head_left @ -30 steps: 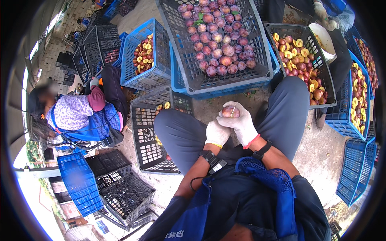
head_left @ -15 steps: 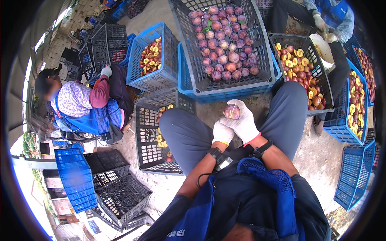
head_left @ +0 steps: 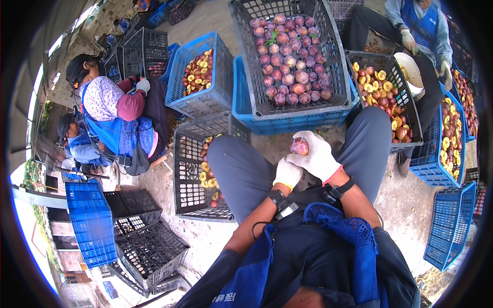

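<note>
A reddish-purple plum (head_left: 299, 147) sits at the fingertips of my gloved right hand (head_left: 317, 156), whose fingers curl around its far and right sides. My left hand (head_left: 287, 173), in a white knit glove too, is closed just below the plum and touches the right hand. What its fingers hold, if anything, is hidden. Both hands are over my lap, between my bent knees. Straight ahead stands a black crate (head_left: 251, 87) of whole plums, resting on a blue crate (head_left: 240, 105).
Halved plums fill a black crate (head_left: 417, 134) at my right and a blue crate (head_left: 222, 72) ahead left. Beside my left knee is a black crate (head_left: 186, 208) with some halves. Co-workers sit at left (head_left: 115, 110) and upper right (head_left: 423, 31). Stacked crates (head_left: 92, 226) stand lower left.
My hands stay together; the plum now shows a redder side. The view has shifted slightly. At left, the co-worker sits more upright and another person shows behind. The upper-right co-worker's hands have moved apart.
</note>
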